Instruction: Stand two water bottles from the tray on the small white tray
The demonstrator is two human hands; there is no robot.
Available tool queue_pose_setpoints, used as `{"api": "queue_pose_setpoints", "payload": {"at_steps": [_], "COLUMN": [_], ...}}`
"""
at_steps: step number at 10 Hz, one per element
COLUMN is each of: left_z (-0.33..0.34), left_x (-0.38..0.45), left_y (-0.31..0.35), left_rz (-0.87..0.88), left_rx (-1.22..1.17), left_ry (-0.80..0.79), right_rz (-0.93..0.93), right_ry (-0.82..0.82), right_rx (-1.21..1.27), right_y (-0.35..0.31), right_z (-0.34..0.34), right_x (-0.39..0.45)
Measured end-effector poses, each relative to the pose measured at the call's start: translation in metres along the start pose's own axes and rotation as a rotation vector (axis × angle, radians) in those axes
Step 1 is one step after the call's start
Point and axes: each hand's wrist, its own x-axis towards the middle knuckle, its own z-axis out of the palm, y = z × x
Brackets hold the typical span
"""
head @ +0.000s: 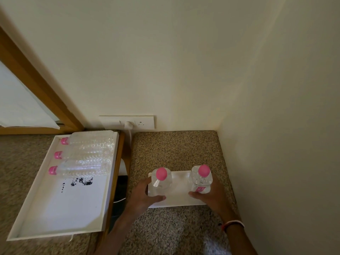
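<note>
Two clear water bottles with pink caps stand upright on the small white tray [179,196], which lies on a speckled stone counter. My left hand [142,196] wraps around the left bottle [161,179], fingers at its base. My right hand [211,196] grips the right bottle [201,179] low down, near its pink label. On the left, a large white tray [60,205] holds three more pink-capped bottles [82,155] lying on their sides at its far end.
Walls close in behind and to the right of the counter [176,150]. A wall socket strip [128,122] with a white plug and cable sits at the back. A dark gap [120,183] separates the two surfaces. A wooden frame [36,83] runs along the left.
</note>
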Motion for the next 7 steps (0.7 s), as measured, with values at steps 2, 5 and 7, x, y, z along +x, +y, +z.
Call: {"api": "queue_pose_setpoints", "payload": {"at_steps": [2,5,7], "left_z": [-0.004,-0.009,-0.03], "left_x": [0.003,0.003,0.006], "left_y": [0.0,0.003,0.006], "left_rz": [0.013,0.039,0.099], "left_rx": [0.015,-0.005,-0.009], "left_ry": [-0.018,-0.054,-0.227], "right_rz": [-0.014,0.023,0.043], "right_ry": [0.016,-0.034,-0.217], "right_rx": [-0.042,-0.036,-0.101], "right_y": [0.006,0.006,0.003], "right_z": [0.001,-0.002,-0.027], "right_x": [0.003,0.004,0.012]}}
